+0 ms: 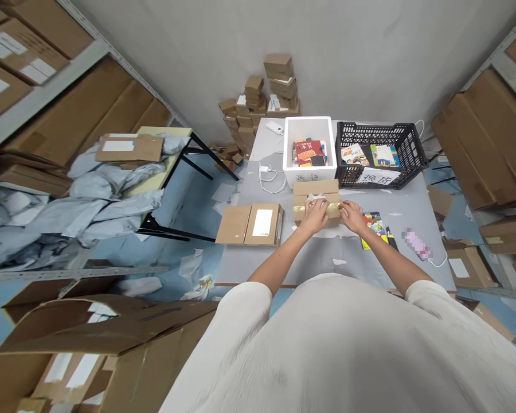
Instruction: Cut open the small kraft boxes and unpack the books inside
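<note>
In the head view, the left hand (315, 215) and right hand (352, 217) lie on a cardboard box (316, 188) mid-desk (327, 261), fingers over its shiny tape (333, 210), though any clench can't be told. The box looks light and stiff, best held by its sides.

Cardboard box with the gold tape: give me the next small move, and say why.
I'd probably smooth the gold tape down along the cardboard box, working outward toward the box's ends. The left hand and right hand both lie on or beside the band, which runs across the box's front. Whether it is fully stuck down is too small to tell, so a firm pass seems sensible.
</note>
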A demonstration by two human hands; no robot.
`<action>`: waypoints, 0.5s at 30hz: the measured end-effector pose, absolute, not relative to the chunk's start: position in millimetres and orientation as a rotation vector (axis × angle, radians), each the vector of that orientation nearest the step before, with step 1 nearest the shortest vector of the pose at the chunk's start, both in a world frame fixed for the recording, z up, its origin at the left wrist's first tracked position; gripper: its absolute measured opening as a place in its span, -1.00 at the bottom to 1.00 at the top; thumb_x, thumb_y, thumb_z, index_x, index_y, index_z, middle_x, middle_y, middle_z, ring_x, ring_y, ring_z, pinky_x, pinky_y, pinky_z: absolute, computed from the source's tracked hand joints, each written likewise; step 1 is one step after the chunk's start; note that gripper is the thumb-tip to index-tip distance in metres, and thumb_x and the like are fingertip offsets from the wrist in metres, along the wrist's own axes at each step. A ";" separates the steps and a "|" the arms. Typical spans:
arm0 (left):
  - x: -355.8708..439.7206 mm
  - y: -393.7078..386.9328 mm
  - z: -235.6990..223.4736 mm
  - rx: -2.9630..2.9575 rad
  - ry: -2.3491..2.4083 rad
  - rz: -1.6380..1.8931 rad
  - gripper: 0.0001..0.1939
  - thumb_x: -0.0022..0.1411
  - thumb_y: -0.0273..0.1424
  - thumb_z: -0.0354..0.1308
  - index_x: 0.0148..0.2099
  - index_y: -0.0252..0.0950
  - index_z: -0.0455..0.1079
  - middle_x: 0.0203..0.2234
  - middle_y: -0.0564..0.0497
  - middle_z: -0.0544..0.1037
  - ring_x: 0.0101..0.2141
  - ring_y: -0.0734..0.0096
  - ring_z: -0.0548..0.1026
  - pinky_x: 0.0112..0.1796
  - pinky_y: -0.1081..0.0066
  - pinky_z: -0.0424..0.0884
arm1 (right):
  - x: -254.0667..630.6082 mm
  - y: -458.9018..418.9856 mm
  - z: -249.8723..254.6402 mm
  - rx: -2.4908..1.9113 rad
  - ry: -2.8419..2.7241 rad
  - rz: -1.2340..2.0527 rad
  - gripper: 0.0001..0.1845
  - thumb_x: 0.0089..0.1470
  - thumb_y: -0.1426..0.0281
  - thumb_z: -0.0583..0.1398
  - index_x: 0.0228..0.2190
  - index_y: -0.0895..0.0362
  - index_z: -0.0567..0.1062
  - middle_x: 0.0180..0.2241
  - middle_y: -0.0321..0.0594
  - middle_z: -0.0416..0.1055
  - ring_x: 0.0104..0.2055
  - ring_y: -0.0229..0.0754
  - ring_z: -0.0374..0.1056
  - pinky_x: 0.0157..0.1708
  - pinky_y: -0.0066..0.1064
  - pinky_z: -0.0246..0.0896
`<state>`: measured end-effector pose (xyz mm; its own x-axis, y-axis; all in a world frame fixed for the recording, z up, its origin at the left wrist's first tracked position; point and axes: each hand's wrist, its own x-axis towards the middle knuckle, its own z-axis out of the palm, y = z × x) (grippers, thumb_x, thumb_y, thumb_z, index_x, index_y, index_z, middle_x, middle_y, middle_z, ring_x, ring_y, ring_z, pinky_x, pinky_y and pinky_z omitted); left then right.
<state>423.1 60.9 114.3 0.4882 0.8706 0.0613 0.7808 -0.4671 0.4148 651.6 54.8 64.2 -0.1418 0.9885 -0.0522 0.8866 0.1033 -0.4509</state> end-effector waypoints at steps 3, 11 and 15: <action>444.9 46.5 114.6 2.439 1.317 0.380 -0.45 0.41 -0.54 0.02 0.39 -0.21 0.41 0.39 -0.26 0.44 0.38 -0.04 0.37 0.36 -0.03 0.15 | 674.1 35.4 58.9 -1.929 -2.089 0.559 -0.42 0.45 0.27 0.01 0.33 0.06 0.54 0.39 0.10 0.38 0.39 0.25 0.24 0.34 0.08 0.15; 512.2 6.6 94.1 2.371 1.248 0.317 -0.47 0.43 -0.55 0.01 0.35 -0.18 0.46 0.40 -0.22 0.44 0.36 -0.03 0.39 0.35 -0.02 0.22 | 755.4 -19.2 27.9 -2.137 -1.902 0.688 -0.42 0.38 0.30 0.05 0.32 0.12 0.53 0.39 0.11 0.39 0.41 0.28 0.26 0.35 0.14 0.22; 545.5 -12.9 69.6 2.270 1.214 0.194 -0.48 0.45 -0.52 0.01 0.37 -0.19 0.45 0.40 -0.20 0.44 0.34 -0.03 0.43 0.32 -0.02 0.32 | 796.1 -44.2 11.0 -2.302 -1.832 0.801 -0.41 0.36 0.31 0.09 0.33 0.13 0.52 0.40 0.10 0.40 0.40 0.26 0.30 0.35 0.09 0.26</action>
